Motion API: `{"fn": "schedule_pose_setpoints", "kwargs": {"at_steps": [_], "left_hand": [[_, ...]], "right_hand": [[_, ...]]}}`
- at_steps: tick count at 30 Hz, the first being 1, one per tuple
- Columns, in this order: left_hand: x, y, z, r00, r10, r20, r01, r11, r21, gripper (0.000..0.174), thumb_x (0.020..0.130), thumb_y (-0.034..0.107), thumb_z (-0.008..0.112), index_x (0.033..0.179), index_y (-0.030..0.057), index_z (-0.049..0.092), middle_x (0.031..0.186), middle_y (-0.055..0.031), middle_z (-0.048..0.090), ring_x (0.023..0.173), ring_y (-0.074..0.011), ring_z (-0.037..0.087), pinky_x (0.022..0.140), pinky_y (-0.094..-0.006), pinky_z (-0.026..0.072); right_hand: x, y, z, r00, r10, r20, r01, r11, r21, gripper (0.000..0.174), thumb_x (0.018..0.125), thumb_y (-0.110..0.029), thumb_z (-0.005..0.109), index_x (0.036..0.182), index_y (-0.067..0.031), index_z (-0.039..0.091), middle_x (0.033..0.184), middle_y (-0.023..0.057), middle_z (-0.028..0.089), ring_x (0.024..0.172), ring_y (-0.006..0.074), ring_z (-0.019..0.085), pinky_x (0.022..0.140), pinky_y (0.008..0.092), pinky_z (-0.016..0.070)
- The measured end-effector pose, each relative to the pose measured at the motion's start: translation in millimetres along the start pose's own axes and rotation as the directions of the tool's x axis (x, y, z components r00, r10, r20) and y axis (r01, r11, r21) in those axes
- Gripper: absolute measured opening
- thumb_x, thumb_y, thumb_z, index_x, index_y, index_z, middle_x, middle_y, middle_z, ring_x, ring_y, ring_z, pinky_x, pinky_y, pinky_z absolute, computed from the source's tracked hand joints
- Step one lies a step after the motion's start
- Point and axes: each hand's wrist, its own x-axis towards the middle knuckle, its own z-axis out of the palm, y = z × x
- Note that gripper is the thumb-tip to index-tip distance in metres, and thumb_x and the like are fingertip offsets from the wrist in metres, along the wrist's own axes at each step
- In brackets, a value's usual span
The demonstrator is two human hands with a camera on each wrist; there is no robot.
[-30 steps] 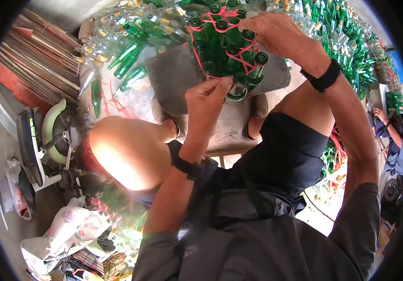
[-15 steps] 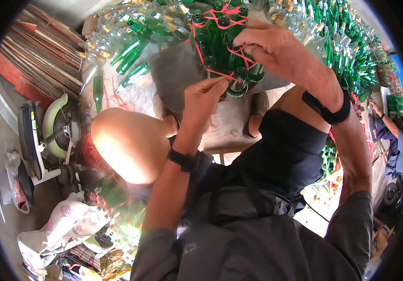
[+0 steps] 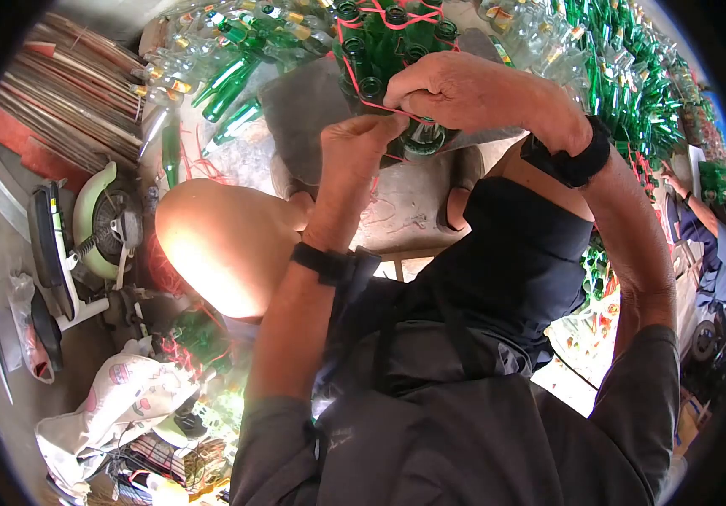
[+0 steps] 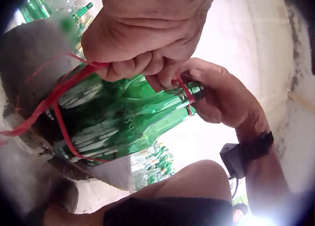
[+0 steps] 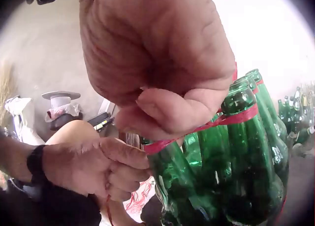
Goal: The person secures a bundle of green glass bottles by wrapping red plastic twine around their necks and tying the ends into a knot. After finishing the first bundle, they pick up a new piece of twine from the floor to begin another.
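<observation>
**Bundle of green glass bottles, bound with red cord, standing on a grey slab just beyond the seated person's knees.**

We can read no lettering, and the raised ribbing on the glass is too blurred to make out. Left hand: fingers curled, pinching the red cord at the bundle's near edge, with a loose end trailing below. Right hand: clenched at a bottle neck, thumb pressing the cord to the glass, just beside the left hand. Bottles: smooth, translucent, long-necked with rounded lips, uncapped, upright and packed tight. Cord: flat and plastic-looking, looped from neck to neck and round the bodies. Slab: rough and stone-like. We also list heaps of loose green and clear bottles behind.
</observation>
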Motion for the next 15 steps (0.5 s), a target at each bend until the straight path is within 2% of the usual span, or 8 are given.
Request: {"fn": "schedule_pose_setpoints", "kwargs": {"at_steps": [1, 2, 3, 6, 9, 12, 14, 15], "left_hand": [[1, -3, -1, 1.0, -0.004, -0.006, 0.004, 1.0, -0.014, 0.02, 0.089, 0.019, 0.082, 0.09, -0.0012, 0.08, 0.066, 0.0067, 0.057, 0.055, -0.0026, 0.04, 0.049, -0.0246, 0.0289], [4, -5, -1, 1.0, -0.006, -0.012, 0.006, 1.0, -0.028, 0.023, 0.087, 0.018, 0.084, 0.085, -0.0046, 0.08, 0.067, 0.0035, 0.062, 0.058, -0.0045, 0.046, 0.05, -0.0262, 0.0334], [4, -3, 0, 1.0, 0.004, -0.013, -0.004, 0.999, -0.032, 0.023, 0.087, 0.018, 0.084, 0.085, -0.0046, 0.08, 0.067, 0.0035, 0.062, 0.058, -0.0045, 0.046, 0.05, -0.0262, 0.0334], [2, -5, 5, 0.997, 0.043, -0.071, -0.045, 0.999, -0.018, 0.024, 0.086, 0.017, 0.086, 0.082, -0.0048, 0.079, 0.066, 0.0029, 0.061, 0.058, -0.0049, 0.047, 0.05, -0.0265, 0.034], [9, -20, 6, 0.992, 0.051, -0.116, -0.068, 0.987, -0.148, 0.025, 0.087, 0.016, 0.087, 0.077, -0.0043, 0.077, 0.064, 0.0027, 0.06, 0.057, -0.0048, 0.046, 0.05, -0.0268, 0.0339], [7, -20, 8, 0.99, 0.079, -0.119, -0.102, 0.975, -0.196, 0.028, 0.087, 0.017, 0.088, 0.073, -0.0033, 0.075, 0.062, 0.0026, 0.059, 0.056, -0.0047, 0.046, 0.05, -0.0265, 0.0337], [3, -16, 13, 0.978, 0.108, -0.179, -0.126, 0.988, -0.095, 0.031, 0.088, 0.018, 0.087, 0.07, -0.0024, 0.073, 0.06, 0.0033, 0.057, 0.055, -0.0045, 0.045, 0.049, -0.026, 0.0328], [3, -19, 12, 0.977, 0.113, -0.182, -0.133, 0.986, -0.1, 0.031, 0.088, 0.018, 0.087, 0.07, -0.0024, 0.073, 0.06, 0.0033, 0.057, 0.055, -0.0045, 0.045, 0.049, -0.026, 0.0328]], "right_hand": [[1, -5, -2, 1.0, -0.002, 0.002, 0.002, 1.0, -0.002, 0.023, 0.101, -0.012, 0.05, 0.108, -0.0018, 0.069, 0.088, 0.014, 0.068, 0.074, 0.0281, 0.067, 0.068, 0.0415, 0.0543], [1, -11, -7, 0.991, 0.111, 0.071, -0.114, 0.992, 0.05, 0.025, 0.1, -0.012, 0.048, 0.109, -0.0018, 0.069, 0.086, 0.0121, 0.067, 0.069, 0.025, 0.066, 0.062, 0.0397, 0.0539], [1, -17, -11, 0.966, 0.217, 0.142, -0.231, 0.969, 0.088, 0.026, 0.1, -0.012, 0.047, 0.11, -0.0018, 0.069, 0.085, 0.0103, 0.067, 0.064, 0.022, 0.065, 0.056, 0.0379, 0.0535], [5, -18, -12, 0.957, 0.236, 0.167, -0.251, 0.965, 0.081, 0.028, 0.099, -0.013, 0.046, 0.111, -0.003, 0.07, 0.083, 0.0079, 0.065, 0.056, 0.0189, 0.062, 0.048, 0.0359, 0.0512], [8, -27, -19, 0.92, 0.309, 0.241, -0.317, 0.948, -0.006, 0.029, 0.099, -0.013, 0.046, 0.111, -0.0037, 0.07, 0.084, 0.0087, 0.065, 0.053, 0.02, 0.062, 0.049, 0.0364, 0.0515], [12, -23, -18, 0.92, 0.286, 0.268, -0.272, 0.958, -0.089, 0.028, 0.097, -0.012, 0.046, 0.11, -0.0047, 0.071, 0.086, 0.012, 0.066, 0.053, 0.024, 0.063, 0.051, 0.0388, 0.0524], [14, -14, -13, 0.918, 0.279, 0.281, -0.243, 0.957, -0.157, 0.027, 0.096, -0.011, 0.047, 0.108, -0.0051, 0.071, 0.087, 0.0139, 0.067, 0.056, 0.0272, 0.065, 0.054, 0.0409, 0.0536], [15, -10, -7, 0.972, 0.112, 0.207, -0.035, 0.939, -0.343, 0.025, 0.095, -0.011, 0.05, 0.105, -0.0064, 0.072, 0.088, 0.0147, 0.068, 0.06, 0.0311, 0.066, 0.057, 0.0435, 0.0543]]}}
